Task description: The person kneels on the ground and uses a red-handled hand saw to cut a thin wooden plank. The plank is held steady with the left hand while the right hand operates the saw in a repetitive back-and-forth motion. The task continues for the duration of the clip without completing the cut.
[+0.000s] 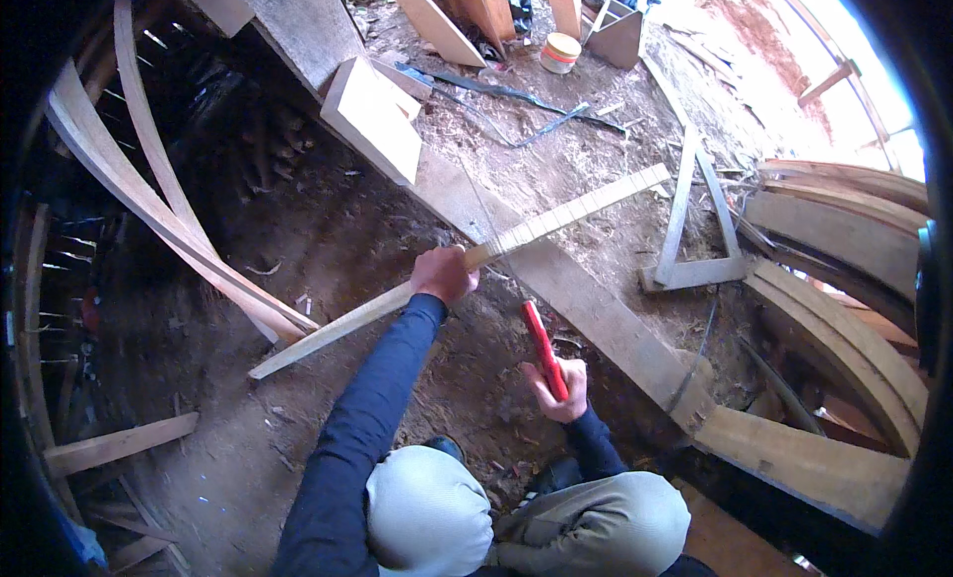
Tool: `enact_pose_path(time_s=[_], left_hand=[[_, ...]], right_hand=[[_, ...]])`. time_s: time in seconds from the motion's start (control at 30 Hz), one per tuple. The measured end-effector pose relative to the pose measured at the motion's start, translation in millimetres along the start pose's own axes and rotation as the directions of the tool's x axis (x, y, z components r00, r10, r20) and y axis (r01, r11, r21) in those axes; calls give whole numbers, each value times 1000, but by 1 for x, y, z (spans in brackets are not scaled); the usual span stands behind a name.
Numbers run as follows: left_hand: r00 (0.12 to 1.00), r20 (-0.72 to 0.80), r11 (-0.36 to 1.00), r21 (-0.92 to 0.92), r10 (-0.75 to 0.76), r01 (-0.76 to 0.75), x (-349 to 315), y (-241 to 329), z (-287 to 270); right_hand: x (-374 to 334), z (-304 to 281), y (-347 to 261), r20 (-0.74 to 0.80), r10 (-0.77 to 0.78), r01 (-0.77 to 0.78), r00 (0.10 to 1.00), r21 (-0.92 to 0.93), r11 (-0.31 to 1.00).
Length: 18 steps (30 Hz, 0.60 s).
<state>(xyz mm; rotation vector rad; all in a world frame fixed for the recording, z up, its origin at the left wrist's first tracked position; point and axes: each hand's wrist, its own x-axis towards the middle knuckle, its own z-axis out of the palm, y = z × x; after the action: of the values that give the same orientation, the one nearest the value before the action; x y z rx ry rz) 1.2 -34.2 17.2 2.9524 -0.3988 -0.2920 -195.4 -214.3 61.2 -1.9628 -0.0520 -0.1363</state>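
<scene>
My left hand (444, 275) is closed around a long pale wooden strip (586, 208), pressing it where it crosses a thick wooden beam (576, 289). Evenly spaced cross lines run along the strip's far right part. Its other end tapers toward the lower left, above the dirt floor. In my right hand (562, 390) is a red-handled saw (541, 344), gripped at the rear of the handle. The thin blade shows almost edge-on and crosses the strip just right of my left hand. How deep it sits in the wood I cannot tell.
A pale wood block (372, 120) rests against the beam. Right of it stands a triangular wooden frame (685, 219). Curved timbers (844, 349) crowd the right side, and bent ribs (149, 195) rise at left. A round tub (560, 53) and dark strap (526, 98) lie farther off.
</scene>
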Motion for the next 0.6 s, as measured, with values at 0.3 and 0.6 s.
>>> enact_pose_path(time_s=[0.3,0.6], left_hand=[[998,60,998,-51,-32,35,1,-2,-1],[999,39,999,-32,14,-12,0,-7,7]], right_hand=[[-10,-4,5,32,-31,31,999,9,999],[-7,-4,2,28,-4,3,1000,31,1000]])
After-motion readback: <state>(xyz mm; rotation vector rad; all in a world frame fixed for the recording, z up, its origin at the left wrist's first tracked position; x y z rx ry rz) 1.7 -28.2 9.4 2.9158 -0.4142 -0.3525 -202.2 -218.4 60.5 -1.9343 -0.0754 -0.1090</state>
